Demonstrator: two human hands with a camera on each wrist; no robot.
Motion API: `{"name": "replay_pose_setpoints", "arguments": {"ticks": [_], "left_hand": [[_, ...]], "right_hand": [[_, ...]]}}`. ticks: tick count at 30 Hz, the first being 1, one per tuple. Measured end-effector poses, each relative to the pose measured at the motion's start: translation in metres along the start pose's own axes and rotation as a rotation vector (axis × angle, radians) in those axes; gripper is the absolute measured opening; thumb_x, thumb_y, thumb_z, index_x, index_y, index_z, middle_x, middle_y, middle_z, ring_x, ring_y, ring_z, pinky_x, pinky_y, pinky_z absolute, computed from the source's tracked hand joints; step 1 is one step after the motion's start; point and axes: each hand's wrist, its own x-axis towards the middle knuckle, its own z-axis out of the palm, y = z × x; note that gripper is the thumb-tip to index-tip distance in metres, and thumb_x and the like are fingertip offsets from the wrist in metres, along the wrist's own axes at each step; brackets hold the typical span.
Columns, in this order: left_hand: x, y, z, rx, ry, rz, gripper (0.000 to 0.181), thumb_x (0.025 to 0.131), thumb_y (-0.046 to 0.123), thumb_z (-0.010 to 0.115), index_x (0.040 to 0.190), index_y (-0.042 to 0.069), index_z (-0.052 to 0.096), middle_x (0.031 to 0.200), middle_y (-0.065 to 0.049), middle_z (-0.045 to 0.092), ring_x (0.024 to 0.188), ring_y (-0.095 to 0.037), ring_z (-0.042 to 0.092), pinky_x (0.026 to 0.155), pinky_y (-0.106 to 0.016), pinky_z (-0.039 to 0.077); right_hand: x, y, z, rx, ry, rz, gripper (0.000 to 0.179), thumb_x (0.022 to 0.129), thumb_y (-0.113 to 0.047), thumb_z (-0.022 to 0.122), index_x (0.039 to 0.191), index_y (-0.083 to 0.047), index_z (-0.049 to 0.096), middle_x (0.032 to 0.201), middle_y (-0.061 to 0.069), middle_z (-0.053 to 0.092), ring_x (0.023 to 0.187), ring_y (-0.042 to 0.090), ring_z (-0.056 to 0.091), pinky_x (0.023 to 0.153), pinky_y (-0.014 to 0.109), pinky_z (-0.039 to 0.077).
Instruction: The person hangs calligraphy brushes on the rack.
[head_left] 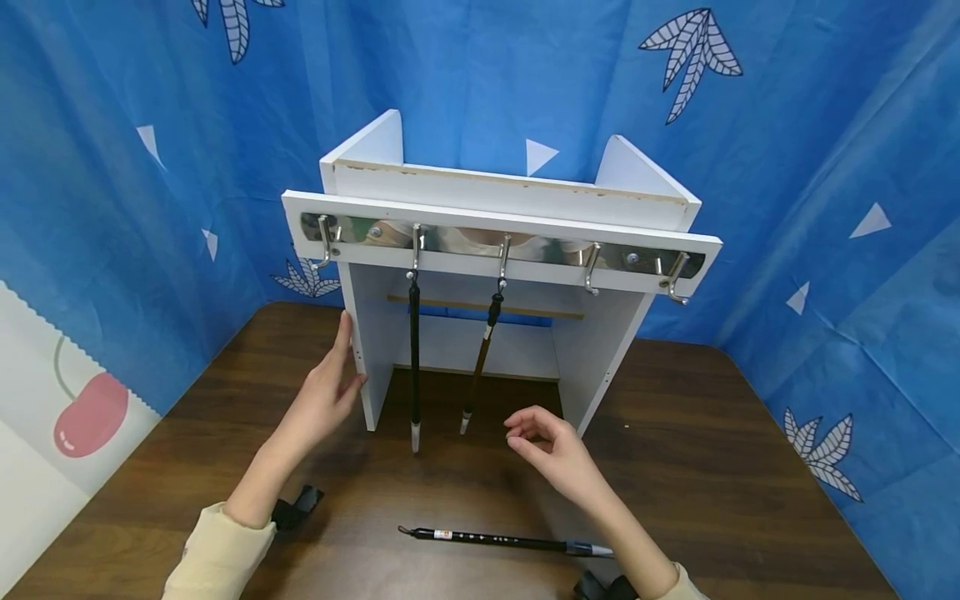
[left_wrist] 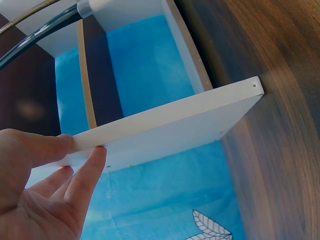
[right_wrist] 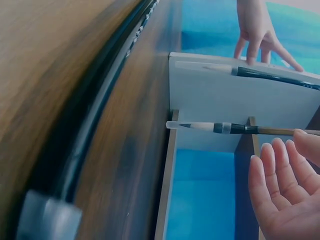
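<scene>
A white wooden rack [head_left: 480, 196] stands on the table with a row of metal hooks on its front bar. My left hand [head_left: 326, 387] pinches the front edge of its left side panel [left_wrist: 170, 117], thumb on the edge and fingers against the outer face. From the second hook hangs a black calligraphy brush [head_left: 415, 358]; a brown calligraphy brush [head_left: 480, 358] hangs, slightly tilted, from the third. My right hand [head_left: 551, 450] hovers low to the right of the brown brush, fingers loosely bent and holding nothing. Another black brush [head_left: 495, 540] lies flat on the table in front.
The first hook [head_left: 324, 242], fourth hook [head_left: 592, 268] and fifth hook [head_left: 677, 277] carry no brush. Blue patterned cloth [head_left: 480, 75] hangs behind and beside the dark wooden table [head_left: 690, 467]. A black strap [head_left: 296, 507] is near my left wrist.
</scene>
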Motion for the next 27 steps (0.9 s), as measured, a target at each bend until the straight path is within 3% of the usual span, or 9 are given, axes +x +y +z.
{"name": "replay_pose_setpoints", "arguments": {"ticks": [2,10,22,27], "left_hand": [[0.000,0.000,0.000,0.002,0.002,0.003,0.106,0.078,-0.017,0.064,0.151,0.015,-0.006,0.145,-0.029,0.025,0.115,-0.044,0.047,0.055,-0.035,0.048],[0.000,-0.001,0.000,0.002,0.006,0.011,0.106,0.078,-0.018,0.064,0.151,0.015,-0.006,0.144,-0.029,0.026,0.115,-0.044,0.047,0.055,-0.035,0.049],[0.000,-0.001,0.001,-0.007,0.005,0.016,0.107,0.077,-0.019,0.063,0.151,0.015,-0.007,0.144,-0.029,0.026,0.116,-0.045,0.046,0.061,-0.042,0.052],[0.000,-0.001,0.001,-0.012,0.007,0.022,0.107,0.077,-0.020,0.063,0.151,0.015,-0.007,0.144,-0.029,0.026,0.116,-0.045,0.045,0.062,-0.043,0.053]], "right_hand": [[-0.004,0.000,-0.003,-0.003,-0.006,-0.002,0.015,0.089,0.002,0.061,0.104,0.001,0.060,0.093,0.018,0.062,0.085,0.026,0.060,0.069,0.030,0.052],[-0.015,0.034,-0.017,-0.027,-0.035,-0.011,0.019,0.091,-0.008,0.061,0.111,-0.005,0.061,0.103,0.006,0.064,0.093,0.021,0.061,0.075,0.030,0.052],[-0.030,0.039,-0.023,-0.137,-0.113,-0.057,0.020,0.093,-0.014,0.059,0.112,-0.009,0.061,0.103,0.011,0.064,0.092,0.019,0.062,0.076,0.033,0.052],[-0.033,0.035,-0.014,-0.252,-0.157,-0.153,0.022,0.090,-0.010,0.063,0.112,-0.011,0.061,0.106,0.006,0.064,0.093,0.017,0.062,0.075,0.034,0.052]]}}
